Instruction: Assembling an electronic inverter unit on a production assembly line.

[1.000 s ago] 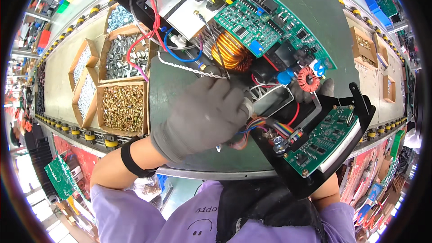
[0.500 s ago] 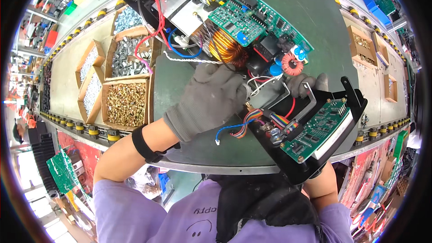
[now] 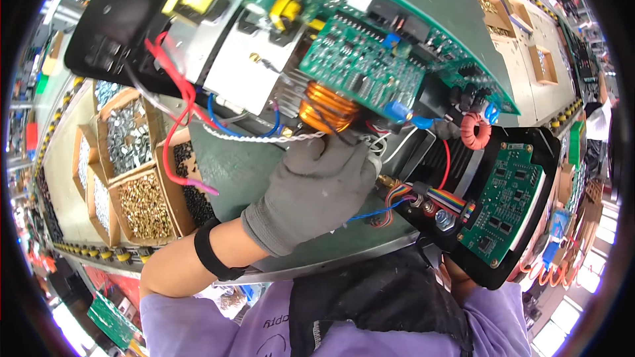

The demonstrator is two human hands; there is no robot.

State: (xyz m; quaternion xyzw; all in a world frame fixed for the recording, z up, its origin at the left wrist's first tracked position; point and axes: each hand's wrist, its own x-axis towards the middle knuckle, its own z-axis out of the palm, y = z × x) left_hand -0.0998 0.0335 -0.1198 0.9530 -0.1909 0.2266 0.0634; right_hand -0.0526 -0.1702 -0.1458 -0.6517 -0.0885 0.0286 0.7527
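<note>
A circuit assembly with a green circuit board (image 3: 360, 59), a copper-wound coil (image 3: 327, 107) and a black metal housing (image 3: 99, 33) fills the upper middle. My left hand (image 3: 321, 188), in a grey glove, is closed below the coil. Twisted white wires (image 3: 254, 137) run into its curled fingers, and white loops come out near the thumb. My right hand (image 3: 446, 130) is mostly hidden; only a bit of grey glove shows behind the pink ring coil (image 3: 475, 131). Beside it a black end panel (image 3: 456, 241) carries a smaller green board (image 3: 501, 205), joined by a rainbow ribbon cable (image 3: 452, 199).
Cardboard boxes of brass-coloured parts (image 3: 144, 208), metal clips (image 3: 130, 137) and black parts (image 3: 193, 192) stand at the left. More small boxes (image 3: 544, 65) lie at the upper right. A loose red lead (image 3: 173, 152) hangs over the table's left side.
The view has turned and come closer to the assembly. My left hand stays under the coil at the white wires. The fingers of my right hand, visible before, are now mostly hidden.
</note>
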